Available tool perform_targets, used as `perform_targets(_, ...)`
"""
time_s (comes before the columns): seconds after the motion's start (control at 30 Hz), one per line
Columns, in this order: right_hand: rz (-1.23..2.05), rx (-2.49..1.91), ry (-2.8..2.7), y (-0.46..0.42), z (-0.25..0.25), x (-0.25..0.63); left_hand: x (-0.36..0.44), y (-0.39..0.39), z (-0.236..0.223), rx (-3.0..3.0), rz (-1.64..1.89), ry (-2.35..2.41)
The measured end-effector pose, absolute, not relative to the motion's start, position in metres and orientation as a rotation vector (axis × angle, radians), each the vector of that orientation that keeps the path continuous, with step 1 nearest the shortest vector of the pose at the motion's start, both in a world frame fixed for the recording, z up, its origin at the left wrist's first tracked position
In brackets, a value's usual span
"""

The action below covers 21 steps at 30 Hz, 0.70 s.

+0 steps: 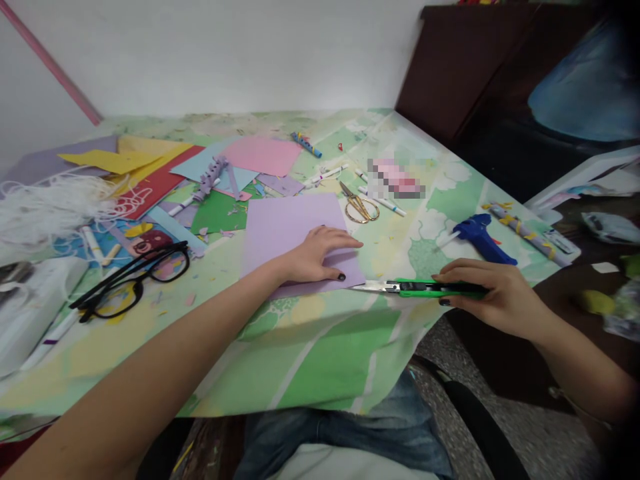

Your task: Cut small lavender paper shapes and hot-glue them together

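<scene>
A lilac sheet of craft paper [295, 223] lies flat near the table's front edge. On its lower right part rests my left hand [320, 253], fingers stretched out and pressing the sheet down. My right hand [493, 293] grips a green utility knife [420, 287] that points left. Its metal blade is out, and the tip is at the sheet's lower right corner; whether it cuts into the paper I cannot tell. Gold-handled scissors [361, 203] lie just beyond the sheet, to the right.
A blue glue gun [485, 239] lies beyond my right hand. Black-framed glasses [135, 280], white string [55, 207] and coloured paper [150, 180] crowd the left side. Several markers [385, 200] lie past the scissors. The patterned tablecloth [330, 360] hangs over the front edge.
</scene>
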State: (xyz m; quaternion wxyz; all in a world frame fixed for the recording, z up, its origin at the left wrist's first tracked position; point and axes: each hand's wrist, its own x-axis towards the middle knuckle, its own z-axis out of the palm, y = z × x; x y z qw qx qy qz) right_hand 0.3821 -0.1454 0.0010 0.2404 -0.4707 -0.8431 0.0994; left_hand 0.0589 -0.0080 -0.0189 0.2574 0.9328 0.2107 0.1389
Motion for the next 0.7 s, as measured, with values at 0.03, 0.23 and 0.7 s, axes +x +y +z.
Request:
perform_targets(0.03,0.269,-1.281,-2.313,-0.145,0.001,0.382,0.059,-0.008,-0.019,2.529,0.376,0.567)
perform_targets(0.23,0.228,-1.285,-2.322,-0.143,0.002,0.384,0.060,-0.009,-0.018,2.535,0.377,0.575)
perform_targets(0.7,0.258,-1.333,-2.268,-0.155,0.007,0.373,0.060,-0.011,-0.018,2.475,0.445,0.609)
